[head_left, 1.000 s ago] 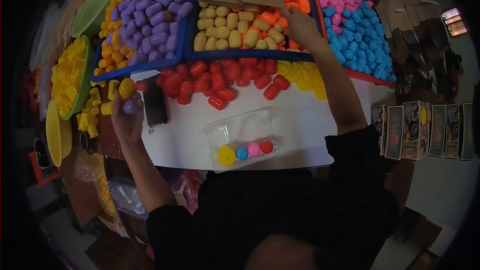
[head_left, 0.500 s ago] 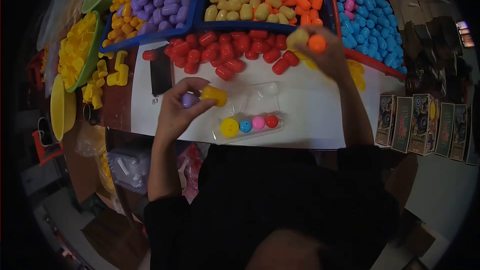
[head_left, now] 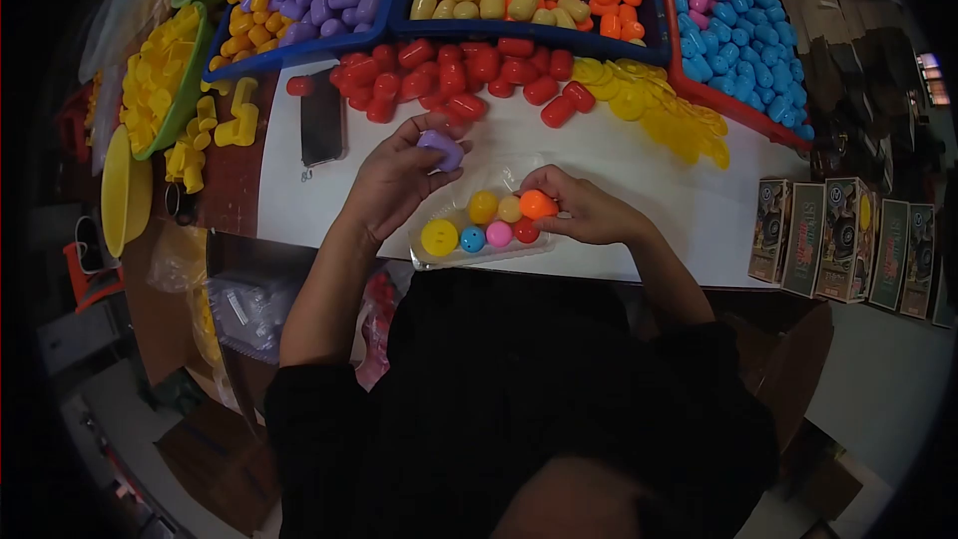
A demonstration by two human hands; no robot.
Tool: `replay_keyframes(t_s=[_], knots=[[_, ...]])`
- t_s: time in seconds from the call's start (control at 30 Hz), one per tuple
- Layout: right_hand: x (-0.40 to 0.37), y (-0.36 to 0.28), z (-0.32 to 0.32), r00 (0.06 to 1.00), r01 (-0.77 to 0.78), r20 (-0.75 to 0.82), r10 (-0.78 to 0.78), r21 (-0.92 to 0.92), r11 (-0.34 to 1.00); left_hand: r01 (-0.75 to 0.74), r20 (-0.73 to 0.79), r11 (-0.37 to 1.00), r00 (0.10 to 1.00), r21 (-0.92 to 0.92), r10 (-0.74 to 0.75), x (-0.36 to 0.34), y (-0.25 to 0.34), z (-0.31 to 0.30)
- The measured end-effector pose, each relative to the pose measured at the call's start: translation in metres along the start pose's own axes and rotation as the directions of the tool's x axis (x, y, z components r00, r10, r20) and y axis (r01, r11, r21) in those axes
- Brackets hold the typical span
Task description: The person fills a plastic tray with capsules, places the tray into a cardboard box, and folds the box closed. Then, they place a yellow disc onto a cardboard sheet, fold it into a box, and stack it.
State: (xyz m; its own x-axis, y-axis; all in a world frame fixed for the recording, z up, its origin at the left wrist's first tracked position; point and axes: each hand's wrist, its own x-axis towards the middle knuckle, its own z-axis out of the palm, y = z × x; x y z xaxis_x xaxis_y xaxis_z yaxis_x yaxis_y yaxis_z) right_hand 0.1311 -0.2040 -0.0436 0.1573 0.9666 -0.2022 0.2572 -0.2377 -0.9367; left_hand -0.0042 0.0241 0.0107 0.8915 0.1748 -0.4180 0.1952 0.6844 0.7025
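Note:
My left hand (head_left: pixel 391 180) grips a purple plastic capsule (head_left: pixel 440 150) between thumb and fingers, just above the left part of a clear plastic tray (head_left: pixel 429 262). My right hand (head_left: pixel 591 210) pinches an orange capsule (head_left: pixel 537 205) at the tray's right side. Along the tray's near row lie a yellow smiley disc (head_left: pixel 439 238), a blue piece with a face (head_left: pixel 472 239), a pink piece (head_left: pixel 499 233) and a red piece (head_left: pixel 525 231). Behind them sit a yellow capsule (head_left: pixel 483 207) and a tan capsule (head_left: pixel 509 209), close to the orange one.
Red capsules (head_left: pixel 452 75) and yellow discs (head_left: pixel 659 115) lie loose on the white sheet (head_left: pixel 379 230). Blue bins (head_left: pixel 539 35) and a red bin (head_left: pixel 738 118) of capsules line the back. A phone (head_left: pixel 321 120) lies left; boxes (head_left: pixel 843 240) stand right.
My right hand has come from the back right to the tray with the orange capsule. The yellow and tan capsules are now in the tray. My left hand, keeping the purple capsule, has shifted right.

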Motion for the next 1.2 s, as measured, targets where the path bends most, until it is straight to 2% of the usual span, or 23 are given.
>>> replay_keyframes(t_s=[0.03, 0.1, 0.13, 0.17, 0.2, 0.23, 0.3, 0.37, 0.43, 0.5, 0.53, 0.6, 0.63, 0.7, 0.73, 0.8, 0.87, 0.93, 1.0, 1.07, 1.13, 1.17, 1.2], knots=[[0.000, 0.000, 0.002, 0.999, -0.054, -0.006, 0.054, 0.086, 0.995, -0.002, -0.003, 1.000, 1.000, -0.002, 0.002, 0.000, -0.003, 0.001], [-0.002, -0.008, 0.001, 0.998, -0.056, -0.012, 0.057, 0.101, 0.993, -0.065, -0.005, 0.969, 0.998, 0.239, 0.068, 0.001, -0.015, 0.007], [-0.002, -0.011, 0.002, 0.998, -0.058, -0.023, 0.061, 0.116, 0.992, -0.063, -0.006, 0.968, 0.998, 0.241, 0.067, 0.002, -0.017, 0.009], [-0.003, -0.009, 0.005, 0.998, -0.058, -0.025, 0.062, 0.118, 0.991, -0.187, 0.066, 0.772, 0.981, 0.608, 0.185, 0.003, -0.019, 0.010], [-0.004, -0.006, 0.010, 0.992, -0.052, -0.103, 0.068, 0.153, 0.987, -0.283, 0.183, 0.431, 0.948, 0.857, 0.260, 0.005, -0.021, 0.013], [-0.006, -0.005, 0.013, 0.980, -0.043, -0.181, 0.077, 0.185, 0.982, -0.287, 0.188, 0.431, 0.948, 0.856, 0.257, 0.006, -0.023, 0.017], [-0.012, -0.021, 0.016, 0.953, -0.150, -0.247, 0.173, 0.109, 0.983, -0.421, 0.357, 0.182, 0.884, 0.889, 0.302, 0.006, -0.028, 0.023], [-0.013, -0.027, 0.019, 0.913, -0.261, -0.314, 0.260, 0.042, 0.965, -0.449, 0.388, 0.150, 0.866, 0.881, 0.316, 0.010, -0.036, 0.020], [-0.013, -0.027, 0.022, 0.852, -0.327, -0.470, 0.232, -0.130, 0.936, -0.476, 0.419, 0.116, 0.846, 0.872, 0.329, 0.011, -0.039, 0.019], [-0.012, -0.020, 0.028, 0.843, -0.307, -0.504, 0.187, -0.166, 0.937, -0.422, 0.394, 0.065, 0.884, 0.904, 0.253, 0.008, -0.039, 0.019], [-0.011, -0.018, 0.029, 0.835, -0.284, -0.533, 0.136, -0.204, 0.937, -0.420, 0.393, 0.064, 0.884, 0.905, 0.255, 0.007, -0.035, 0.020], [-0.013, -0.018, 0.028, 0.854, -0.230, -0.498, 0.150, -0.102, 0.968, -0.100, 0.107, 0.441, 0.994, 0.892, 0.010, 0.006, -0.026, 0.020], [-0.014, -0.017, 0.028, 0.871, -0.181, -0.465, 0.162, 0.004, 0.984, -0.097, 0.103, 0.441, 0.995, 0.892, 0.010, 0.007, -0.026, 0.017], [-0.016, -0.010, 0.028, 0.875, -0.174, -0.449, 0.181, 0.058, 0.983, -0.200, 0.087, 0.650, 0.976, 0.733, 0.202, 0.008, -0.026, 0.010], [-0.017, -0.007, 0.028, 0.878, -0.169, -0.434, 0.201, 0.110, 0.979, -0.200, 0.087, 0.651, 0.976, 0.732, 0.202, 0.008, -0.025, 0.012], [-0.021, -0.006, 0.030, 0.878, -0.156, -0.455, 0.149, 0.023, 0.988, -0.243, 0.122, 0.449, 0.952, 0.860, 0.282, 0.008, -0.021, 0.017], [-0.021, -0.006, 0.032, 0.878, -0.143, -0.470, 0.097, -0.063, 0.988, -0.284, 0.131, 0.455, 0.932, 0.844, 0.339, 0.008, -0.022, 0.017], [-0.020, -0.005, 0.035, 0.817, -0.108, -0.561, 0.136, 0.082, 0.991, -0.325, 0.140, 0.458, 0.909, 0.827, 0.392, 0.008, -0.022, 0.015], [-0.018, -0.010, 0.032, 0.811, -0.150, -0.540, 0.224, 0.177, 0.973, -0.260, 0.072, 0.511, 0.931, 0.819, 0.357, 0.005, -0.017, 0.009], [-0.016, -0.020, 0.028, 0.805, -0.190, -0.508, 0.306, 0.267, 0.945, -0.296, 0.063, 0.538, 0.911, 0.790, 0.409, 0.002, -0.017, 0.005], [-0.012, -0.030, 0.027, 0.761, -0.227, -0.616, 0.205, 0.042, 0.973, -0.330, 0.045, 0.559, 0.886, 0.761, 0.462, -0.003, -0.015, 0.000], [-0.008, -0.032, 0.029, 0.765, -0.225, -0.611, 0.203, 0.043, 0.973, -0.321, 0.021, 0.566, 0.882, 0.760, 0.472, -0.006, -0.013, -0.003], [-0.003, -0.034, 0.033, 0.773, -0.201, -0.635, 0.012, -0.227, 0.953, -0.313, -0.001, 0.573, 0.877, 0.758, 0.480, -0.008, -0.012, -0.005]])
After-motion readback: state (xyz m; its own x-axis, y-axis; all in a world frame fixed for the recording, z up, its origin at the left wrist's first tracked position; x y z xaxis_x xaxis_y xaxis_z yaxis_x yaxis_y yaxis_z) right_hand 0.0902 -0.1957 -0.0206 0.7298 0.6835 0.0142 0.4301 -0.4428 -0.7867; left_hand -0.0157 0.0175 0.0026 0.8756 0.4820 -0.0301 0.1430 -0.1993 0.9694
